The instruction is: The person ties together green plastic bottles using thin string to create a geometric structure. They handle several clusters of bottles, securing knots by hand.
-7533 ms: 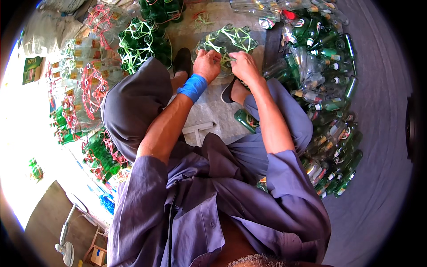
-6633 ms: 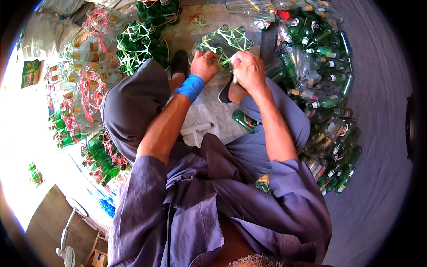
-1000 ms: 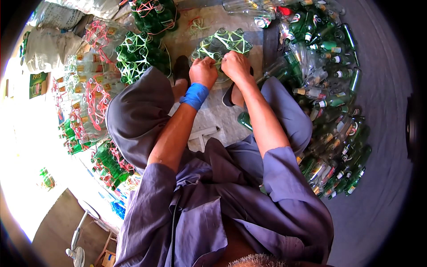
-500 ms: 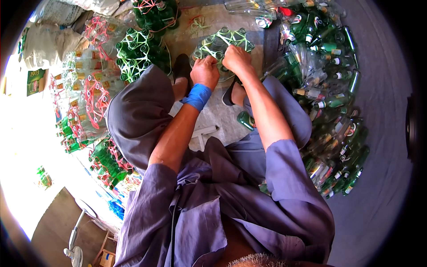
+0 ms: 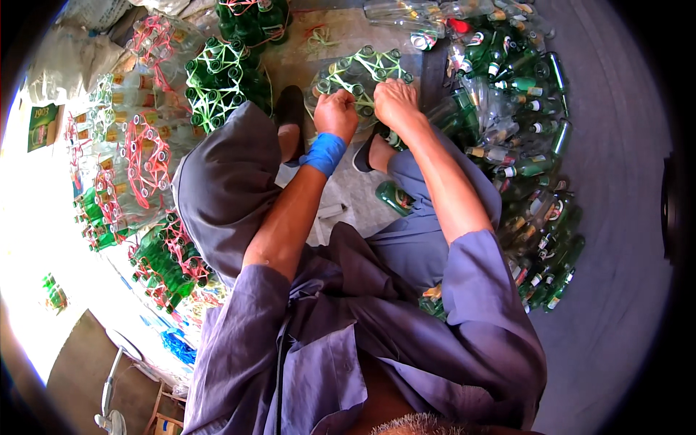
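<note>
Between my feet stands a bundle of clear glass bottles (image 5: 354,75), their necks laced together with pale green plastic string (image 5: 367,61). At its near left edge is my left hand (image 5: 336,114), closed in a fist on the string, with a blue wrap (image 5: 323,154) around the wrist. My right hand (image 5: 396,103) is closed on the string at the near right edge, its fingertips partly hidden by the back of the hand. A small gap separates the two hands.
Green bottles tied with green string (image 5: 216,83) stand left of the bundle, with red-tied clear bottles (image 5: 147,156) further left. Many loose bottles (image 5: 533,167) lie piled on the right. A single green bottle (image 5: 394,197) lies by my right leg.
My hands have drawn apart at the near edge of the bundle; the right moved to the right and slightly nearer. The view has shifted slightly.
</note>
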A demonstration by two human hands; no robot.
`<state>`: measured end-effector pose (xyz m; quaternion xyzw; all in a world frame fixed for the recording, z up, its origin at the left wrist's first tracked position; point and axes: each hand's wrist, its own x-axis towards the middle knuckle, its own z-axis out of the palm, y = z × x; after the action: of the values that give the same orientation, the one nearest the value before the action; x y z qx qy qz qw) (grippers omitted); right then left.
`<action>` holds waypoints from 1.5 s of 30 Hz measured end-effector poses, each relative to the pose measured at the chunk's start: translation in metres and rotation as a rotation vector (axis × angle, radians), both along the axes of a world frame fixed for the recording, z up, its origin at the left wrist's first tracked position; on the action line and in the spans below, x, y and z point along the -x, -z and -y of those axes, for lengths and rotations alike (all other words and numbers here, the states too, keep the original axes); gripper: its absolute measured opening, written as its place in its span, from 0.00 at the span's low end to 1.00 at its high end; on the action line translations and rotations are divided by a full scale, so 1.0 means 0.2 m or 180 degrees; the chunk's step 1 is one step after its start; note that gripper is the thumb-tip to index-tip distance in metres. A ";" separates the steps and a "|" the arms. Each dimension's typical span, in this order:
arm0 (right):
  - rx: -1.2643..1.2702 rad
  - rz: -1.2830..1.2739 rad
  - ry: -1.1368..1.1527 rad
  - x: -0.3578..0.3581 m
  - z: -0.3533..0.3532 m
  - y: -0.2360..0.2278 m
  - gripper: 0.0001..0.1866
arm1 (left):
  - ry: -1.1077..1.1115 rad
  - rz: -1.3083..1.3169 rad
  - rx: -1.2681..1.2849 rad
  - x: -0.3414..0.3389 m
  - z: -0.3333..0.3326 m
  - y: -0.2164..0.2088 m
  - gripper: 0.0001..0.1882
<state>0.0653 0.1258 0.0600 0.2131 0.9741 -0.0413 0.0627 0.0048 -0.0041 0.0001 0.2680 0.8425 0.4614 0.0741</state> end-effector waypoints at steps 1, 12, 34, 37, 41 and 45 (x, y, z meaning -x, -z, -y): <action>0.0039 -0.0037 -0.0031 0.00 0.00 0.00 0.09 | 0.0012 0.0027 0.0000 0.00 0.00 0.00 0.05; 0.0359 0.0318 0.0192 0.03 0.01 -0.06 0.09 | -0.0019 0.0219 0.0012 0.02 0.01 0.00 0.04; 0.0657 -0.0083 0.0234 0.04 0.09 -0.20 0.18 | 0.0010 0.0266 -0.0054 0.02 0.02 0.02 0.04; 0.0811 -0.0743 -0.0161 0.02 0.13 -0.06 0.10 | 0.0035 0.0322 -0.0108 0.02 0.02 0.02 0.05; 0.0875 -0.0803 -0.0134 0.02 0.14 -0.01 0.06 | 0.0065 0.0489 -0.0155 0.02 0.02 0.01 0.05; 0.0941 -0.0436 0.0037 0.03 0.16 0.00 0.12 | -0.0016 0.0625 -0.0230 0.02 0.04 0.01 0.06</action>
<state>0.0595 0.0936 0.0605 0.2038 0.9582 -0.1990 0.0266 0.0006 -0.0113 -0.0014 0.2220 0.8147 0.5156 0.1454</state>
